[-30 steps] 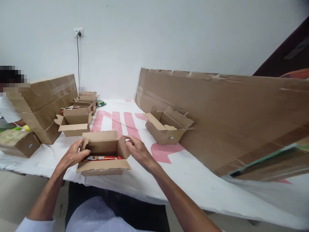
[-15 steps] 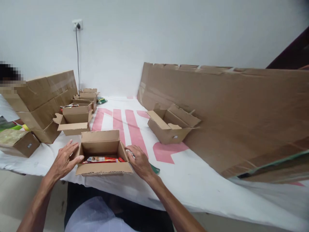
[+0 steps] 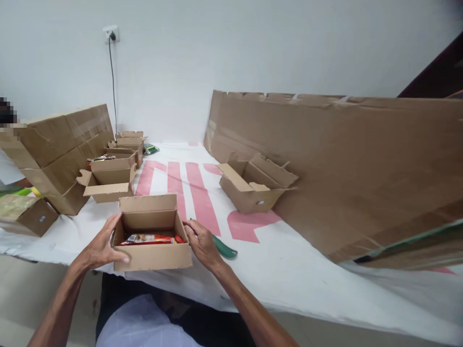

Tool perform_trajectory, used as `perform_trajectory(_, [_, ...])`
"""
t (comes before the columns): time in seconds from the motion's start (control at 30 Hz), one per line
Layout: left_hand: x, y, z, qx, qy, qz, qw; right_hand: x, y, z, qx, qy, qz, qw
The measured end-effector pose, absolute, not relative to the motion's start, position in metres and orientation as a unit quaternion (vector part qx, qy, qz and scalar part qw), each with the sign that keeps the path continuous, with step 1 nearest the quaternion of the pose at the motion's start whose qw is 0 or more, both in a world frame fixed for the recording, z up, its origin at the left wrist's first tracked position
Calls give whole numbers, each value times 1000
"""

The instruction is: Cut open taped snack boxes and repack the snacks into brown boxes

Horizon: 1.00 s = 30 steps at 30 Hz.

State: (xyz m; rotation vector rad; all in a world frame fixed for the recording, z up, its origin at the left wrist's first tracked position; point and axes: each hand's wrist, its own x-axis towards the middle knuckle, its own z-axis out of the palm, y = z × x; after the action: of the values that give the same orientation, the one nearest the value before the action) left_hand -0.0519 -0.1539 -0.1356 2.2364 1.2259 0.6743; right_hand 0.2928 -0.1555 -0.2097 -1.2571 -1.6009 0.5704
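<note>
An open cardboard box (image 3: 152, 259) stands in front of me at the table's near edge, flaps folded out at the front and back. Red printed packets (image 3: 154, 239) lie inside it. My left hand (image 3: 99, 246) grips the left side, thumb over the front flap and fingers along the outer wall. On the opposite side, my right hand (image 3: 202, 243) is closed around the right wall and its flap; part of its grip is hidden. Just beyond that hand a green curved object (image 3: 224, 248) lies on the white cloth, partly covered by the hand, its kind unclear.
Another open box (image 3: 249, 195) stands right of centre, before a large cardboard sheet (image 3: 343, 168). To the left are further open boxes (image 3: 110, 193), stacked closed cartons (image 3: 60, 168) and a small box (image 3: 29, 217). A green packet (image 3: 150, 149) lies farther back.
The box's front flap has swung lower. My left thumb has come down onto that flap, and my right hand has shifted slightly left. More of the green object shows.
</note>
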Motion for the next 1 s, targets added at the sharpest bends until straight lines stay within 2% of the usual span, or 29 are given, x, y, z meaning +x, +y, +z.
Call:
perform_trajectory(0.27, [-47, -165, -146, 818, 451, 279, 226, 302, -156, -201, -513, -672, 247, 473])
perform_trajectory(0.43, [-46, -172, -154, 812, 460, 289, 214, 300, -162, -168, -503, -729, 91, 454])
perform_trajectory(0.53, [-45, -176, -157, 814, 457, 296, 202, 289, -169, -142, -469, -792, 52, 388])
perform_trajectory(0.67, [-43, -180, -159, 816, 450, 305, 197, 278, -172, -121, -458, -857, 76, 222])
perform_trajectory(0.73, [-43, -181, -160, 818, 449, 304, 191, 276, -168, -116, -457, -867, 97, 172])
perform_trajectory(1.0, [-43, -182, -164, 829, 433, 313, 166, 275, -144, -113, -418, -869, 226, 137])
